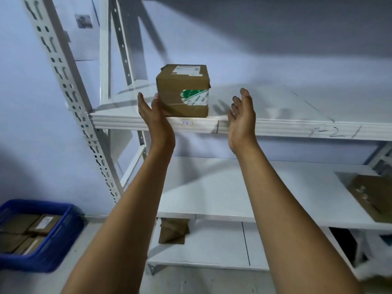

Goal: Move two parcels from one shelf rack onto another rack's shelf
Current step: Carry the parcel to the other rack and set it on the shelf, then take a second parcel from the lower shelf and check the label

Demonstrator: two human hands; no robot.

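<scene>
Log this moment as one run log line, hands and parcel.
parcel: on upper shelf, front edge | left hand: open, touching parcel's left side | right hand: open, apart from parcel

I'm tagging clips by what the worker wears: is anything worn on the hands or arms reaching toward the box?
Nothing is worn. The left hand and right hand are bare, without gloves, rings, a watch or wristbands. Both forearms are bare as far down as the picture shows; no sleeve edge is in view. The fingers carry no tape or markings.
</scene>
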